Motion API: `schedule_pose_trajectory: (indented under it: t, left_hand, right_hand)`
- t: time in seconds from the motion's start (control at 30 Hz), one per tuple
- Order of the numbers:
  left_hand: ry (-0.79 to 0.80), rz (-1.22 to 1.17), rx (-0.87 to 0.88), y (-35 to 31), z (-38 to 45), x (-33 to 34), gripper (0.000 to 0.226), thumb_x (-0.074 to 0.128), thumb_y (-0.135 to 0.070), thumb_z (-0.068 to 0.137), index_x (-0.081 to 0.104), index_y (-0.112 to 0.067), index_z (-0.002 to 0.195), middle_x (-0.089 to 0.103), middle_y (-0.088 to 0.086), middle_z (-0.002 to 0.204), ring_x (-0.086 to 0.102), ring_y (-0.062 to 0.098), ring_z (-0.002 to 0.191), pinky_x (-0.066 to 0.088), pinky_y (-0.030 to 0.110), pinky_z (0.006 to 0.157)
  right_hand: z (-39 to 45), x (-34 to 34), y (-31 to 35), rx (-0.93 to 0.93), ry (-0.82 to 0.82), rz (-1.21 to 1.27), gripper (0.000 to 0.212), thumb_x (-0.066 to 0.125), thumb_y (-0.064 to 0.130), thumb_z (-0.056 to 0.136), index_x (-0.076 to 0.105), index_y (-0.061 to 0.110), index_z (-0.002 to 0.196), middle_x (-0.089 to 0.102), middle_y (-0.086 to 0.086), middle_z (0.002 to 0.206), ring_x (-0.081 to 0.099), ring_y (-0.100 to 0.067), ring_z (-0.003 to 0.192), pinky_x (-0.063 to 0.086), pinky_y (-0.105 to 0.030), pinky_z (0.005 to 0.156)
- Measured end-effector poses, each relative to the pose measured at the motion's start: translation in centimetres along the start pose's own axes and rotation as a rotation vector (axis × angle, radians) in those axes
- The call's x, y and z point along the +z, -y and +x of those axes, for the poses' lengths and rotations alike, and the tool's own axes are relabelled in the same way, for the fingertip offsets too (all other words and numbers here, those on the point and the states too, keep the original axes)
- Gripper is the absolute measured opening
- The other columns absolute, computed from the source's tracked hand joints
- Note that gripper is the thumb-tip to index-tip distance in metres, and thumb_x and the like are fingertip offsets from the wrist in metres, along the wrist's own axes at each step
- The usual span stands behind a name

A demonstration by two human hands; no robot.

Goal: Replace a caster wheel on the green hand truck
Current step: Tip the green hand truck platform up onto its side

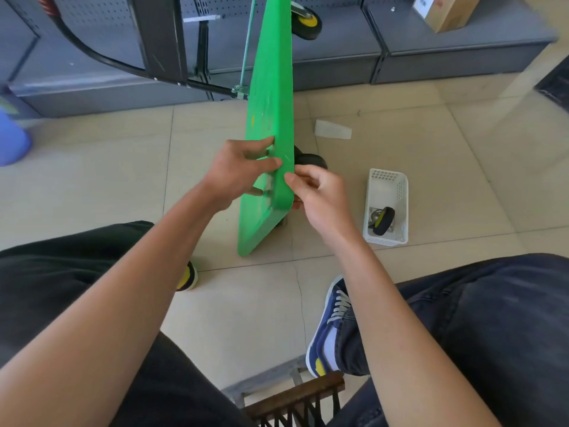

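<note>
hands (277,177) grip green deck (271,97); caster (311,160) mostly hidden.

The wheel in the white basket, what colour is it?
The wheel is black with a yellow centre, in the head view.

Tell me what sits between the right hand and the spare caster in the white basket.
Nothing visible does. The right hand is up at the edge of the green platform; the spare caster lies in the open-topped white basket on the floor to its right, with only bare tile between them.
</note>
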State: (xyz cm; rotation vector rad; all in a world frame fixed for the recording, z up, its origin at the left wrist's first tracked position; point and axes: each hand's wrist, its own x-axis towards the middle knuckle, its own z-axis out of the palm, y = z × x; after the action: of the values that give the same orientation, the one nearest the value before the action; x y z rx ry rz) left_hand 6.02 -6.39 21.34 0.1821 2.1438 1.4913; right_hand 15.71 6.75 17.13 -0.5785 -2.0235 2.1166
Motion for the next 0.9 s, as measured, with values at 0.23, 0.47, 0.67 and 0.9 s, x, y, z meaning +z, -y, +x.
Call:
schedule_pose_trajectory:
  t: [0.23,0.47,0.67,0.9]
  left_hand:
    - [0.036,-0.042,0.018,-0.3,0.5,-1.8,0.058,0.068,0.0,0.092,0.054,-0.021,0.144,0.067,0.013,0.129,0.068,0.026,0.113,0.06,0.055,0.082]
    - [0.027,-0.048,0.014,-0.7,0.4,-1.1,0.061,0.064,0.002,0.094,0.049,-0.022,0.148,0.066,0.01,0.13,0.068,0.025,0.112,0.062,0.051,0.08]
    - [0.018,0.02,0.034,-0.7,0.7,-1.2,0.07,0.075,-0.008,0.087,0.049,-0.032,0.148,0.065,0.008,0.133,0.071,0.023,0.107,0.061,0.055,0.077]
    - [-0.044,0.114,0.062,-1.9,0.8,-0.9,0.07,0.076,-0.013,0.085,0.05,-0.036,0.146,0.055,-0.009,0.138,0.068,0.019,0.111,0.063,0.052,0.073]
  right_hand:
    - [-1.4,1.1,-0.5,0.041,0.197,-0.016,0.035,0.061,0.016,0.103,0.062,0.015,0.137,0.065,0.0,0.132,0.072,-0.013,0.103,0.065,-0.038,0.077]
    - [-1.7,1.4,-0.6,-0.057,0.096,-0.191,0.031,0.058,0.021,0.104,0.066,0.023,0.134,0.072,0.014,0.109,0.071,-0.013,0.096,0.063,-0.047,0.079]
    - [-2.2,2.5,-2.0,-0.241,-0.047,-0.314,0.053,0.057,0.041,0.101,0.047,0.029,0.152,0.075,-0.005,0.089,0.068,-0.023,0.068,0.058,-0.048,0.066]
    - [-2.4,2.3,-2.3,-0.324,-0.054,-0.298,0.058,0.064,0.022,0.099,0.044,0.031,0.153,0.06,0.026,0.067,0.057,0.001,0.056,0.046,-0.022,0.06]
